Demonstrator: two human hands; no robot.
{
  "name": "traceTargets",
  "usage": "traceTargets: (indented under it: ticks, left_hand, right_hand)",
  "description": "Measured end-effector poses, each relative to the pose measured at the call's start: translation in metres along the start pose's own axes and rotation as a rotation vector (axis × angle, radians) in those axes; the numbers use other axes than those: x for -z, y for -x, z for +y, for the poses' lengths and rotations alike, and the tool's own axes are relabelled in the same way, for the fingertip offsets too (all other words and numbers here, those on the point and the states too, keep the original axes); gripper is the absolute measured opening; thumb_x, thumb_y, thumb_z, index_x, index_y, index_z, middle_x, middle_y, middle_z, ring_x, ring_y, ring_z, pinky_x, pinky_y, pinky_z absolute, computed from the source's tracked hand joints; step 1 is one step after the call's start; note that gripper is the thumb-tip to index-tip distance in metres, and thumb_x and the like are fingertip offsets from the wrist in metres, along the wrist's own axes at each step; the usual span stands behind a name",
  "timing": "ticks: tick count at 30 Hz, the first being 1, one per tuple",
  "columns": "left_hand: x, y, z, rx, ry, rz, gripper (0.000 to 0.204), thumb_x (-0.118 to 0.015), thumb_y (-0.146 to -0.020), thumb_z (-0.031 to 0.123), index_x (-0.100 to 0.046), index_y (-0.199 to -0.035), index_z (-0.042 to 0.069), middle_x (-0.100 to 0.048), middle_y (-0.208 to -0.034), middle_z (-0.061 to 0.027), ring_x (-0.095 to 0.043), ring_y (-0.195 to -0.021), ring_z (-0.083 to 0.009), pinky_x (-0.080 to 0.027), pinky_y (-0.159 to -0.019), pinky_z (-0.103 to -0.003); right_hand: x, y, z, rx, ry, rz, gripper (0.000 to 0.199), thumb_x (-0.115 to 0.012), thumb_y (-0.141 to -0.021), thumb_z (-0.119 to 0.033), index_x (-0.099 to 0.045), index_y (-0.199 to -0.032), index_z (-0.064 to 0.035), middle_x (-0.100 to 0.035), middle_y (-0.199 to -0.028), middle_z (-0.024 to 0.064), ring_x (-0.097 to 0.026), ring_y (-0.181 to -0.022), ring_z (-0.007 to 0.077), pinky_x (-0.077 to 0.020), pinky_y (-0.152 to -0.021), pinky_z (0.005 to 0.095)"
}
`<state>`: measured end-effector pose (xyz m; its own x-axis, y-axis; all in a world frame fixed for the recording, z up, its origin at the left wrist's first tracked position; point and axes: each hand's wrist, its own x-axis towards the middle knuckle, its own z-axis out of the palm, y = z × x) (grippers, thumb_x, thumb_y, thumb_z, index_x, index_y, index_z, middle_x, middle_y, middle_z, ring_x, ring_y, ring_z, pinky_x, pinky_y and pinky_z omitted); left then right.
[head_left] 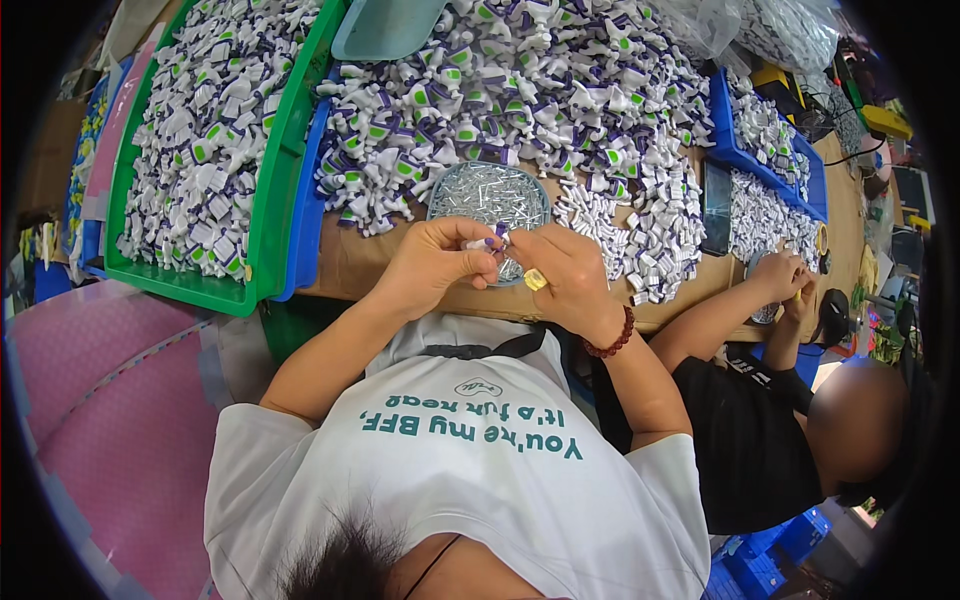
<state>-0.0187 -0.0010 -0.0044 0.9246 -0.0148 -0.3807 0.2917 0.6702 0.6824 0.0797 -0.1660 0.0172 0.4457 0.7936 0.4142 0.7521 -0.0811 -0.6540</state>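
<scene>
Piece in hand: we see a small white-and-purple plastic piece [499, 231] held between the two hands, above the near edge of the round dish [545, 208] of metal pins [485, 190].
Left-hand grip: our left hand [437, 262] pinches the piece between thumb and bent fingers.
Right-hand grip: our right hand [570, 275], with a yellow wrap [536, 279] on one finger, brings its fingertips to the piece's right end; we cannot tell whether they clasp it, a pin or nothing.
Plastic feel: we judge it light, stiff and rather smooth, so it could slip or turn under a fingertip; thin projecting parts may be its weaker spots.
Where to hold: we would take the thicker white body, leaving the end free.
Heaps around: similar pieces [520, 100] cover the table's far side; more fill the green crate [262, 205] at left; smaller white parts [590, 215] lie right of the dish.
Hidden by fingers: most of the piece's shape, its right end and any pin there.
Hard to make out: at right, what the co-worker's hands [785, 277] hold; at far right, the plastic bag's [795, 35] contents are blurred and partly cut off.
</scene>
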Motion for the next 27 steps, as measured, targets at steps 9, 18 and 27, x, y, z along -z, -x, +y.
traceTargets:
  ticks: [9, 18, 27]
  left_hand:
    - [-0.004, 0.001, -0.002, -0.098, -0.257, 0.083, 0.019, -0.065, -0.078, -0.002, -0.062, -0.096, -0.003, -0.064, -0.085, -0.0095, -0.062, -0.069, -0.0118, -0.053, -0.063, -0.022]
    - [0.007, -0.006, -0.004, 0.032, -0.081, 0.029, 0.019, -0.064, -0.078, -0.003, -0.061, -0.097, -0.003, -0.064, -0.083, -0.0088, -0.063, -0.072, -0.0124, -0.053, -0.064, -0.022]
    - [0.004, -0.009, -0.011, -0.130, -0.271, 0.052, 0.016, -0.061, -0.081, -0.002, -0.059, -0.097, -0.002, -0.060, -0.085, -0.0072, -0.063, -0.076, -0.0150, -0.054, -0.067, -0.022]
  right_hand:
    - [0.000, 0.002, 0.005, 0.062, 0.086, -0.082, 0.028, -0.062, -0.066, -0.003, -0.056, -0.093, -0.0018, -0.053, -0.072, 0.0079, -0.056, -0.064, 0.0241, -0.0436, -0.052, 0.0343]
    - [-0.002, 0.006, 0.009, 0.030, 0.023, -0.078, 0.023, -0.061, -0.066, -0.002, -0.055, -0.088, -0.0034, -0.049, -0.068, 0.0079, -0.054, -0.060, 0.0246, -0.0427, -0.050, 0.0353]
    - [-0.015, 0.012, 0.007, -0.043, 0.098, -0.062, 0.021, -0.060, -0.066, -0.001, -0.055, -0.086, -0.0040, -0.050, -0.067, 0.0082, -0.054, -0.061, 0.0250, -0.0437, -0.051, 0.0343]
